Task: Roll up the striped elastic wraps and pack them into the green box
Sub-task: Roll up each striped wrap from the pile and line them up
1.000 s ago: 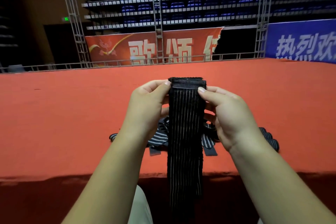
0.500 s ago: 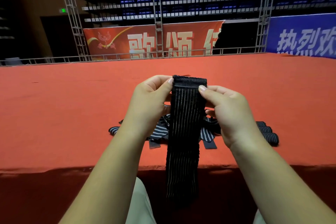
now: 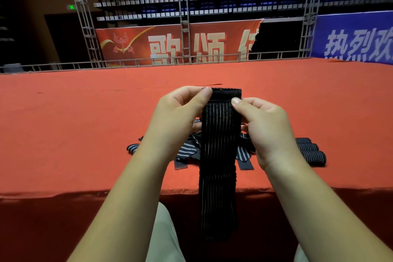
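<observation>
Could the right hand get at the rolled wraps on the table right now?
Probably, once freed: the right hand pinches the wrap with the left hand. The rolls lie just right of its wrist, nothing between.

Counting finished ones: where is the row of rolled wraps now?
Head view: the rolled wraps lie side by side on the red table, just right of the right hand.

A: How many wraps at the grip?
B: One striped wrap (image 3: pixel 219 155), pinched by two hands: left hand (image 3: pixel 176 121), right hand (image 3: pixel 268 132).
A: And rolled ones?
B: Three rolled wraps (image 3: pixel 309 148), side by side, right of the grip.
A: The loose heap (image 3: pixel 187 152) beyond the grip?
B: Tangled; I cannot count it.
</observation>
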`<state>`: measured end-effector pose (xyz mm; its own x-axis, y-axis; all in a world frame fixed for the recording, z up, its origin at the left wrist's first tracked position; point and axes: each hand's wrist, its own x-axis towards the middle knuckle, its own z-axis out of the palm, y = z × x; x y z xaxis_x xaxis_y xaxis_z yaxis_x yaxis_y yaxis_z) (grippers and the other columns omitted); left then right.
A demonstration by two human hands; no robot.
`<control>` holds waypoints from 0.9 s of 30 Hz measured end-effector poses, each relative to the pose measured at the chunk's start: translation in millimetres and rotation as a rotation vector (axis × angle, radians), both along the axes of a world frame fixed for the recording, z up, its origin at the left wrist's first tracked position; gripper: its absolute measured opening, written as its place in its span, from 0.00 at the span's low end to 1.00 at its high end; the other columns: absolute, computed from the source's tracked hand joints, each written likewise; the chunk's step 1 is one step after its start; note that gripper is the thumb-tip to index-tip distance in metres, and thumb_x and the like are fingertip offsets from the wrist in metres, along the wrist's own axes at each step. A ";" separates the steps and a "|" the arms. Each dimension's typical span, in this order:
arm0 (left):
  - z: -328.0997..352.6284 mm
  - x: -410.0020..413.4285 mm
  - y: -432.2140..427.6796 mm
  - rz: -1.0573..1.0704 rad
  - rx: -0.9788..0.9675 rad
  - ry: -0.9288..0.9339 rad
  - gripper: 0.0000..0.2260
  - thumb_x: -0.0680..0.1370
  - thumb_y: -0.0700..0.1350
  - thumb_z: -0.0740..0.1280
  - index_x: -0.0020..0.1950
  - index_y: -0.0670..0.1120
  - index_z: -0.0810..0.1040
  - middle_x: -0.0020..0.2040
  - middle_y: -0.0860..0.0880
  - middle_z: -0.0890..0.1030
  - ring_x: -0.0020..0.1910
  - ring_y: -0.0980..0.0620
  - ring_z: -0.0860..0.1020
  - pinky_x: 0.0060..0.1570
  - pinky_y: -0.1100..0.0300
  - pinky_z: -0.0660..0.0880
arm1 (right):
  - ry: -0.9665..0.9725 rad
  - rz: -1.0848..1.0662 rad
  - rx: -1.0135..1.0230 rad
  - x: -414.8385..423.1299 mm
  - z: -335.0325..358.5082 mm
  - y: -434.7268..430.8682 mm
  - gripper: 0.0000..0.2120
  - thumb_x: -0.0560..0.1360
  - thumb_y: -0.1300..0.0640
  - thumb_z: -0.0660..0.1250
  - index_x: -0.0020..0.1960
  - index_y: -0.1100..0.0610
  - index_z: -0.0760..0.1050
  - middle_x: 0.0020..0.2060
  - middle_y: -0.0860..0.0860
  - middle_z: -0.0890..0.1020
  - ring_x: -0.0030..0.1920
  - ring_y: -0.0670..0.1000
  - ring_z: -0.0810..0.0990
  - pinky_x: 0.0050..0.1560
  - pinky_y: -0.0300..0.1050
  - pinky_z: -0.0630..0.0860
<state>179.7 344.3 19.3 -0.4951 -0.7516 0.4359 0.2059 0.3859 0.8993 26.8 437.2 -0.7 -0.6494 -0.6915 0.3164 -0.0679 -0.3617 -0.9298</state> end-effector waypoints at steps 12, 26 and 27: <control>-4.9 -7.9 -8.3 0.002 0.038 0.118 0.05 0.82 0.37 0.72 0.57 0.41 0.86 0.50 0.44 0.90 0.48 0.47 0.88 0.47 0.55 0.84 | 0.072 0.028 -0.065 -3.2 -7.4 -3.0 0.09 0.82 0.55 0.74 0.61 0.51 0.79 0.43 0.53 0.88 0.43 0.52 0.88 0.43 0.51 0.83; -40.1 -28.2 -32.5 0.105 0.080 0.076 0.06 0.84 0.44 0.72 0.58 0.44 0.86 0.48 0.49 0.89 0.45 0.53 0.86 0.43 0.55 0.83 | 0.269 0.085 0.052 -26.8 -42.1 -27.1 0.05 0.83 0.56 0.72 0.53 0.56 0.86 0.44 0.54 0.90 0.43 0.49 0.87 0.46 0.49 0.83; -48.2 -30.4 -38.0 0.104 0.094 0.059 0.06 0.84 0.45 0.72 0.57 0.45 0.87 0.47 0.50 0.88 0.43 0.54 0.85 0.43 0.55 0.82 | 0.267 0.067 0.058 -30.2 -48.2 -33.2 0.05 0.84 0.56 0.72 0.53 0.56 0.86 0.45 0.51 0.90 0.44 0.47 0.87 0.47 0.47 0.83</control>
<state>149.3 306.3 -28.9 -0.3878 -0.8365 0.3871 0.2228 0.3225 0.9200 -3.4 404.0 -48.9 -0.5003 -0.7521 0.4291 -0.2908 -0.3208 -0.9014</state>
